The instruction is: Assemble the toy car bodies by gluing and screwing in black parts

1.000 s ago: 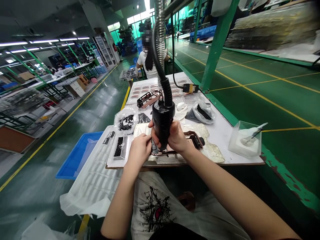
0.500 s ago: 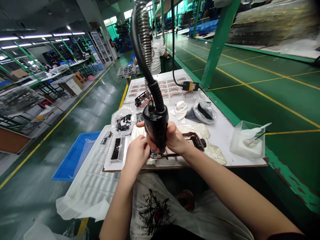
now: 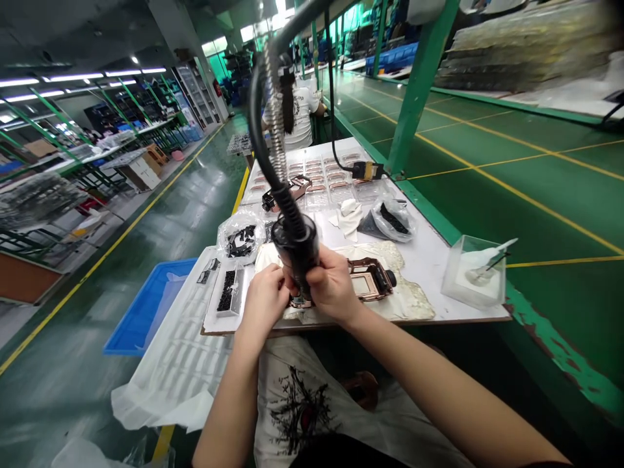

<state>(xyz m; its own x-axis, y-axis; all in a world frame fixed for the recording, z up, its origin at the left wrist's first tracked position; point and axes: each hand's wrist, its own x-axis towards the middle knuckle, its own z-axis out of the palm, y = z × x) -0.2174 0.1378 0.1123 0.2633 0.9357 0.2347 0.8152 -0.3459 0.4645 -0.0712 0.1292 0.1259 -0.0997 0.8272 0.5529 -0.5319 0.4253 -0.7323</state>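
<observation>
My right hand [image 3: 334,286] is wrapped around a black electric screwdriver [image 3: 296,244], which points down and leans slightly, its cable and a coil spring rising from the top. Below it, a copper-coloured device frame [image 3: 377,283] with black parts lies on a worn, whitish pad [image 3: 414,296]. My left hand [image 3: 266,296] is closed at the frame's left end, just left of the screwdriver. The fingertips there, and the screwdriver's tip, are mostly hidden.
Left of the pad are a box of small black parts [image 3: 229,292] and a bag of black pieces [image 3: 241,240]. Behind it lie a second frame [image 3: 273,195], trays of copper-coloured parts [image 3: 336,175] and a white cloth [image 3: 350,218]. A clear box [image 3: 472,273] stands right.
The screwdriver has tilted, its top swinging left and its body lowering slightly. My right hand has shifted left with it and shows more of its back. My left hand has barely moved.
</observation>
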